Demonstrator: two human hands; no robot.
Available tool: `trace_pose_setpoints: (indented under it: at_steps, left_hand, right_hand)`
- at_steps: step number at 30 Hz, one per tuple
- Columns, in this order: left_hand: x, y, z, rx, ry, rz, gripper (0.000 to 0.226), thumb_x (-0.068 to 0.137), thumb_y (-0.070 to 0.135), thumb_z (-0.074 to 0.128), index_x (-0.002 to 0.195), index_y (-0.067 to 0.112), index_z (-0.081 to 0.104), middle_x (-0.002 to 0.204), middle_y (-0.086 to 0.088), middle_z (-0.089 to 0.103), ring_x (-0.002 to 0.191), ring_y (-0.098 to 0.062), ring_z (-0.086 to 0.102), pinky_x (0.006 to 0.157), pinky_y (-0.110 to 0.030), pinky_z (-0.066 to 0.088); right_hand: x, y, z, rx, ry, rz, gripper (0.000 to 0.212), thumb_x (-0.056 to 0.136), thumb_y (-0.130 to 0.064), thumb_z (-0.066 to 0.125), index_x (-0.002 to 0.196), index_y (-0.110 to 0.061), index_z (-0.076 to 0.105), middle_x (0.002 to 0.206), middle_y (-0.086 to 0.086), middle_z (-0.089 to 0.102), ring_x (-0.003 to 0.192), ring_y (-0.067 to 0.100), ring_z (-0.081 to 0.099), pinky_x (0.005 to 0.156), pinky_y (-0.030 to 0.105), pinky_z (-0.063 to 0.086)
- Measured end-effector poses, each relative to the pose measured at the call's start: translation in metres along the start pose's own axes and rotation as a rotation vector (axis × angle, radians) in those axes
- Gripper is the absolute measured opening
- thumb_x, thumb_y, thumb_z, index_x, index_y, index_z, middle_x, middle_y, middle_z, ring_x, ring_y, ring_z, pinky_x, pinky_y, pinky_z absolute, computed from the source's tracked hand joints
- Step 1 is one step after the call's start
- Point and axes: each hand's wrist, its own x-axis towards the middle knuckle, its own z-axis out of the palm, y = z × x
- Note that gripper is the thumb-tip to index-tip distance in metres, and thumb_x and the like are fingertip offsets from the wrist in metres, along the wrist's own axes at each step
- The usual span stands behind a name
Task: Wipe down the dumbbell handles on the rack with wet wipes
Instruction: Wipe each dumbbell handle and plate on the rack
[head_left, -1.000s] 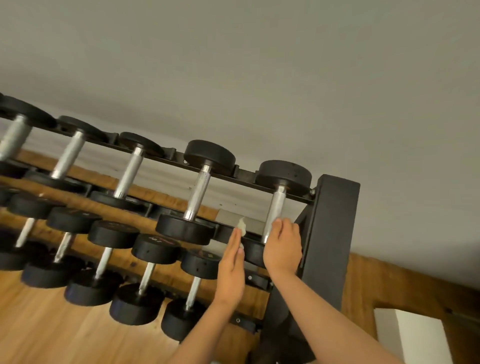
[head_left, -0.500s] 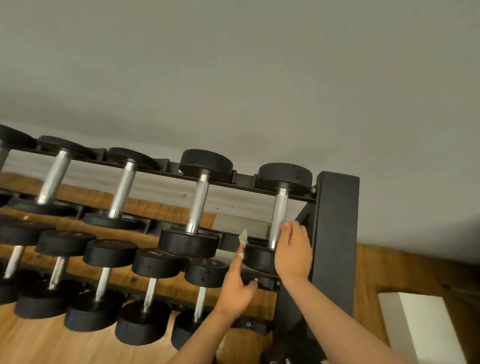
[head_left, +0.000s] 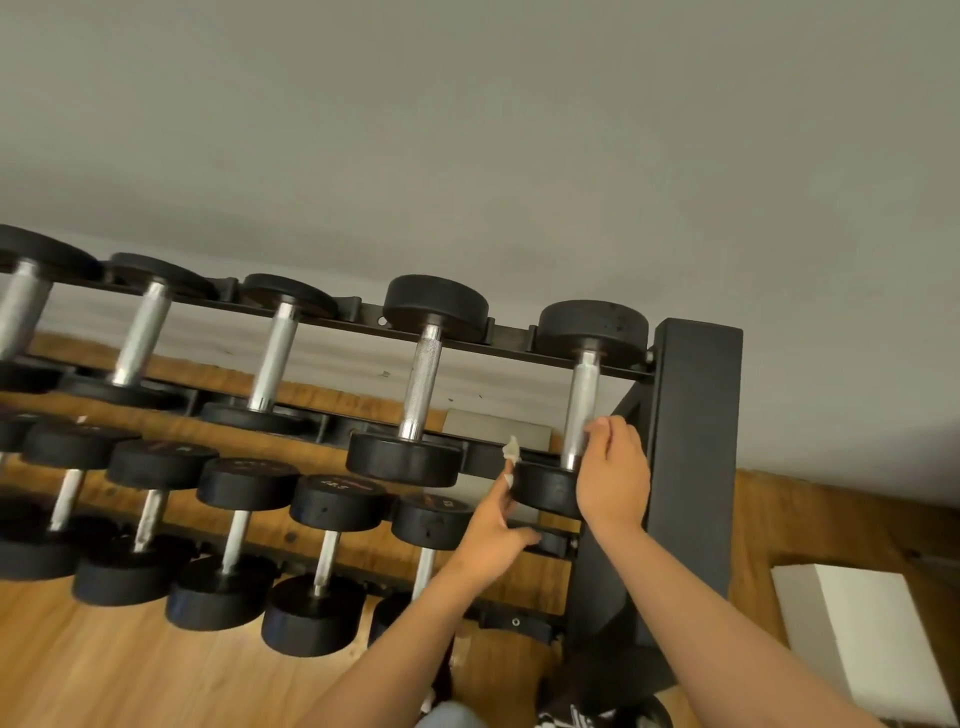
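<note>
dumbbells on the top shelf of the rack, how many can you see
5, all on the top shelf, left to right: one cut by the left edge, second, third, fourth, fifth by the right post, its handle held by the right hand. More may lie past that edge.

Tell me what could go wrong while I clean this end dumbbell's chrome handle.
The white wet wipe is pinched at fingertips of the left hand, so it might slip and fall behind the black metal rack. The right hand grips the chrome handle of the rightmost black-headed dumbbell; tugging could shift it off its cradle.
</note>
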Motion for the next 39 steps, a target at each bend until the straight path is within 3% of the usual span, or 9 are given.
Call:
trace_pose_setpoints:
  at_steps: [3, 8, 12, 19, 25, 28, 33, 36, 39]
  left_hand:
    - [0.002, 0.006, 0.001, -0.002, 0.016, -0.011, 0.078, 0.078, -0.001, 0.068, 0.133, 0.046, 0.039, 0.139, 0.004, 0.055, 0.133, -0.016, 0.048, 0.111, -0.045, 0.041]
    - [-0.024, 0.007, 0.009, 0.108, 0.188, 0.082, 0.076, 0.087, -0.005, 0.065, 0.148, 0.028, 0.032, 0.144, 0.022, 0.033, 0.135, 0.003, 0.033, 0.114, -0.019, 0.029]
    - [-0.037, 0.011, 0.019, 0.265, 0.3, 0.288, 0.064, 0.088, 0.001, 0.067, 0.137, 0.035, 0.045, 0.132, 0.018, 0.045, 0.128, 0.007, 0.04, 0.108, -0.006, 0.028]
    - [-0.036, 0.034, 0.026, 0.408, 0.4, 0.436, 0.035, 0.088, 0.003, 0.067, 0.115, 0.025, 0.068, 0.104, 0.008, 0.059, 0.103, -0.002, 0.056, 0.095, -0.018, 0.047]
    - [-0.028, 0.055, 0.034, 0.484, 0.33, 0.418, 0.029, 0.083, 0.013, 0.076, 0.109, 0.022, 0.068, 0.096, 0.009, 0.063, 0.091, 0.003, 0.059, 0.081, -0.01, 0.047]
    - [-0.027, 0.061, 0.048, 0.485, 0.324, 0.465, 0.024, 0.084, 0.013, 0.075, 0.104, 0.023, 0.068, 0.092, 0.015, 0.063, 0.088, 0.002, 0.061, 0.078, -0.011, 0.049]
    - [-0.031, 0.07, 0.055, 0.306, 0.223, 0.378, 0.027, 0.09, 0.002, 0.065, 0.112, 0.016, 0.058, 0.103, 0.001, 0.068, 0.095, -0.006, 0.067, 0.084, -0.022, 0.055]
    - [-0.037, 0.07, 0.05, 0.195, 0.197, 0.355, 0.028, 0.093, -0.009, 0.053, 0.111, 0.012, 0.055, 0.104, -0.006, 0.069, 0.096, -0.013, 0.069, 0.085, -0.028, 0.057]
    - [-0.038, 0.065, 0.047, 0.313, 0.426, 0.407, 0.026, 0.093, -0.007, 0.052, 0.098, 0.018, 0.061, 0.094, 0.002, 0.068, 0.089, -0.006, 0.066, 0.084, -0.026, 0.055]
  right_hand:
    - [0.0, -0.001, -0.001, 0.001, -0.001, -0.006, 0.035, 0.102, -0.032, 0.033, 0.096, -0.012, 0.061, 0.091, 0.003, 0.058, 0.08, 0.015, 0.056, 0.064, 0.027, 0.041]
    - [0.001, 0.004, 0.001, -0.021, 0.003, -0.012, 0.034, 0.104, -0.031, 0.034, 0.095, -0.012, 0.061, 0.091, 0.004, 0.058, 0.078, 0.014, 0.055, 0.059, 0.021, 0.038]
    - [0.001, 0.004, 0.002, -0.025, 0.011, -0.006, 0.034, 0.104, -0.028, 0.034, 0.097, -0.01, 0.062, 0.092, 0.004, 0.058, 0.078, 0.015, 0.055, 0.057, 0.019, 0.036]
    - [0.002, 0.006, 0.002, 0.024, -0.015, 0.012, 0.032, 0.104, -0.027, 0.036, 0.097, -0.009, 0.061, 0.094, 0.006, 0.058, 0.085, 0.02, 0.058, 0.06, 0.024, 0.038]
    - [-0.006, 0.009, -0.031, 0.38, -0.208, -0.048, 0.018, 0.101, -0.015, 0.046, 0.103, -0.023, 0.062, 0.102, -0.006, 0.061, 0.101, 0.009, 0.057, 0.089, 0.024, 0.049]
    - [-0.025, 0.014, -0.055, 0.354, -0.317, -0.217, 0.024, 0.099, -0.015, 0.051, 0.112, -0.032, 0.062, 0.111, -0.019, 0.059, 0.112, -0.001, 0.052, 0.097, 0.013, 0.039]
    - [-0.034, 0.025, -0.064, 0.27, -0.472, -0.275, 0.037, 0.097, -0.021, 0.057, 0.133, -0.028, 0.057, 0.12, -0.014, 0.058, 0.117, 0.002, 0.052, 0.101, 0.02, 0.04]
    - [-0.035, 0.031, -0.066, 0.173, -0.421, -0.409, 0.033, 0.094, -0.014, 0.062, 0.126, -0.023, 0.062, 0.12, -0.011, 0.059, 0.117, 0.005, 0.052, 0.102, 0.02, 0.04]
    - [-0.039, 0.041, -0.061, 0.126, -0.304, -0.493, 0.021, 0.088, -0.004, 0.067, 0.105, -0.016, 0.072, 0.115, -0.006, 0.065, 0.114, 0.007, 0.054, 0.101, 0.012, 0.037]
